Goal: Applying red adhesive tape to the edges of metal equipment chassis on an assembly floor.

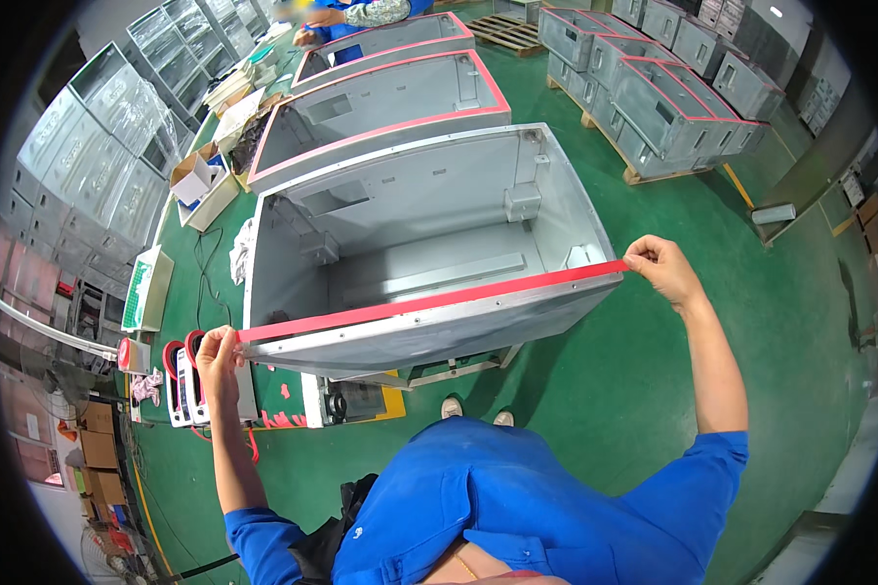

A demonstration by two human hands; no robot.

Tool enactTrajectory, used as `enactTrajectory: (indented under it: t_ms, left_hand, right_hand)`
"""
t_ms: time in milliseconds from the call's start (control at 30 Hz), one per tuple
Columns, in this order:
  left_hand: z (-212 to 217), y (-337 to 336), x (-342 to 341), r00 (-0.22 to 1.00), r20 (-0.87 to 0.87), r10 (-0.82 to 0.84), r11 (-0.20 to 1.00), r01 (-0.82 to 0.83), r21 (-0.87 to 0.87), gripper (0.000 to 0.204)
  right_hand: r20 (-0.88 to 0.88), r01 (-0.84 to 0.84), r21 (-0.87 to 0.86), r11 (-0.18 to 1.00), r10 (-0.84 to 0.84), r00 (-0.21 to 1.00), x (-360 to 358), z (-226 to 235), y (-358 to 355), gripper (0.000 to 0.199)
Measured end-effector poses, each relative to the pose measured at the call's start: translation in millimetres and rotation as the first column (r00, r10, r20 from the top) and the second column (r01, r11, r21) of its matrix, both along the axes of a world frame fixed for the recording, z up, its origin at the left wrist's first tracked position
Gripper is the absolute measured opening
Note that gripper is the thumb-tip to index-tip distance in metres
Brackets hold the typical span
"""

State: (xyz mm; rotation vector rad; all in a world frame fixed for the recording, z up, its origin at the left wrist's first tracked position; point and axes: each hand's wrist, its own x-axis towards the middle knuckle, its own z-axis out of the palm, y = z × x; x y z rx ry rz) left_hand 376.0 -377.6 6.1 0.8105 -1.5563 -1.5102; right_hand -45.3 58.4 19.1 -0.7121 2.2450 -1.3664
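Observation:
Between my two hands a strip of red tape (429, 298) is stretched along the near rim of a grey metal box (419, 239). My left hand (219, 363) pinches the strip's left end at the box's near left corner. At the near right corner my right hand (661, 271) pinches the other end, its fingertips just beyond the rim. Small holes show along the rim's front edge below the tape. The box's left, right and far rims are bare grey metal. Whether the strip is stuck to the rim or only held over it, I cannot tell.
Two more grey boxes with red-taped rims (390, 97) stand behind, where a person in blue (351, 29) works. Tape dispensers (180, 380) and a white bin (148, 290) are at left. Stacked boxes sit on a pallet (634, 177) at far right.

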Motion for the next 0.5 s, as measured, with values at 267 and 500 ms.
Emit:
enactTrajectory:
  t_ms: [267, 500]
  left_hand:
    - [-12, -3, 20, 0.995, 0.091, -0.034, 0.999, 0.033, 0.017, 0.007]
    - [-15, -4, 20, 0.993, 0.104, -0.051, 0.998, 0.047, 0.037, 0.007]
  right_hand:
    - [0.01, -0.125, 0.113, 0.986, 0.125, 0.992, -4, 6, -12, 0.01]
    - [0.027, -0.18, 0.139, 0.974, 0.178, 0.984, -10, 5, -11, 0.012]
